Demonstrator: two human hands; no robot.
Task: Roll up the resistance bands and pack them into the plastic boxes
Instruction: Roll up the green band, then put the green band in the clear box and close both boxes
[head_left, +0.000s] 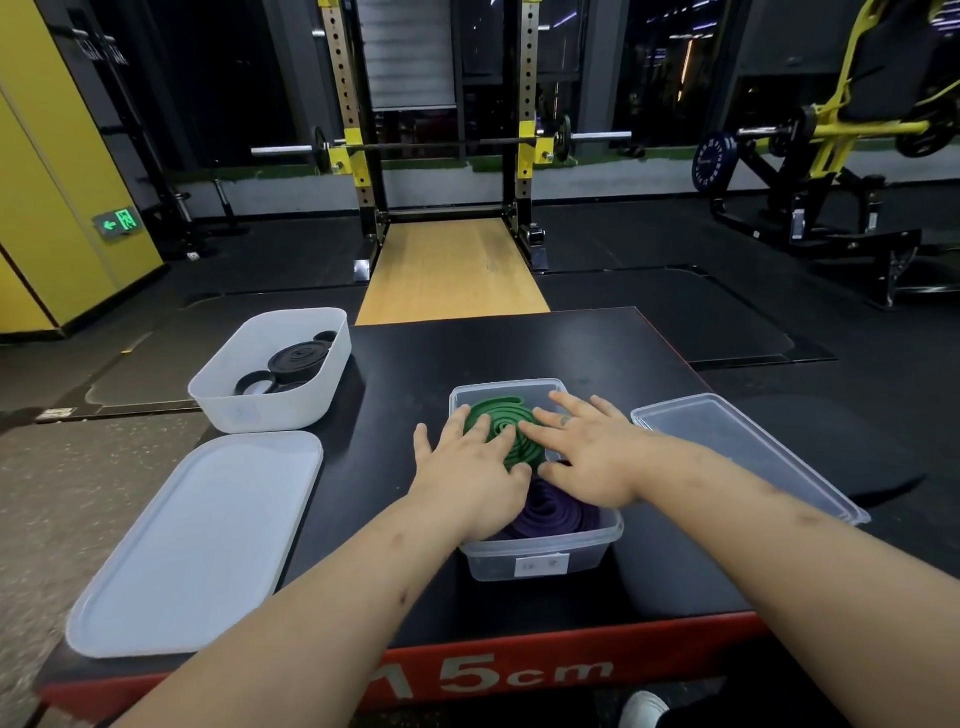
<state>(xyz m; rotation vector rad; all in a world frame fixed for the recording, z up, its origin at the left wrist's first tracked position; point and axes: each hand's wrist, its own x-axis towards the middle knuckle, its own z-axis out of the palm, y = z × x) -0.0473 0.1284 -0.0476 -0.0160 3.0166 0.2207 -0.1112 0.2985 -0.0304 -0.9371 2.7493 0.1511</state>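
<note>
Black-topped platform (519, 353), red along its front edge, carries four things: a white tub (270, 405) far left, a white lid (197, 545) nearer, a clear box (540, 564) in the middle, and a clear lid (748, 447) on the right.

- Squat rack (353, 104) with barbell (441, 144) over a wooden platform (452, 270).
- Yellow wall (47, 182) with green exit sign (117, 222), left.
- Black rubber floor (675, 312), dark windows (218, 78) behind.
</note>
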